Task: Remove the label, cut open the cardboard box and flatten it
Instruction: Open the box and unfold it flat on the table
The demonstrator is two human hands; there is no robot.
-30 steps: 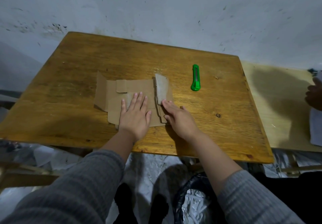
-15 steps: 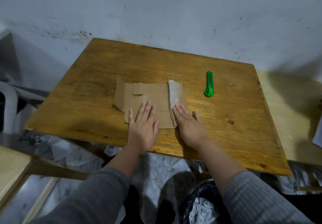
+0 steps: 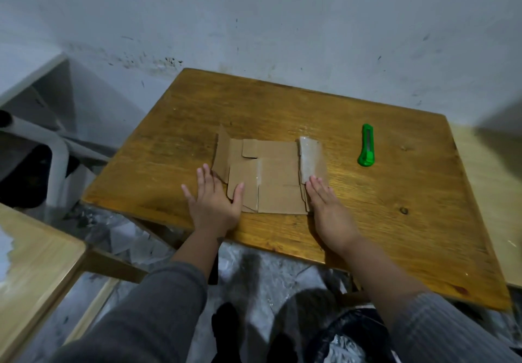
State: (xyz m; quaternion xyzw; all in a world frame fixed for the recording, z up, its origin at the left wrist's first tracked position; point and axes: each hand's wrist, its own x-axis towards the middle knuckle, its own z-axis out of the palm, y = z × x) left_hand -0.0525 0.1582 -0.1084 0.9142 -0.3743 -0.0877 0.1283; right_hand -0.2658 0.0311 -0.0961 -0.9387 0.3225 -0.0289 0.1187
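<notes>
— While the cardboard box (image 3: 268, 176) lies opened out near the table's (image 3: 395, 235) front edge, what holds it?
— Left hand (image 3: 213, 203), fingers straight and spread, presses the left flap; right hand (image 3: 327, 207), fingers straight and together, presses the right edge below a taped flap (image 3: 309, 156). Neither grips anything; likely flattening the creases.
— Knife?
— Green utility knife (image 3: 366, 145), set well apart to the right.

My left hand (image 3: 214, 201) and right hand (image 3: 327, 207) lie flat on the two sides of the cardboard box (image 3: 268, 176), near the table's (image 3: 381, 221) front edge. The green knife (image 3: 366, 145) lies to the right.
</notes>
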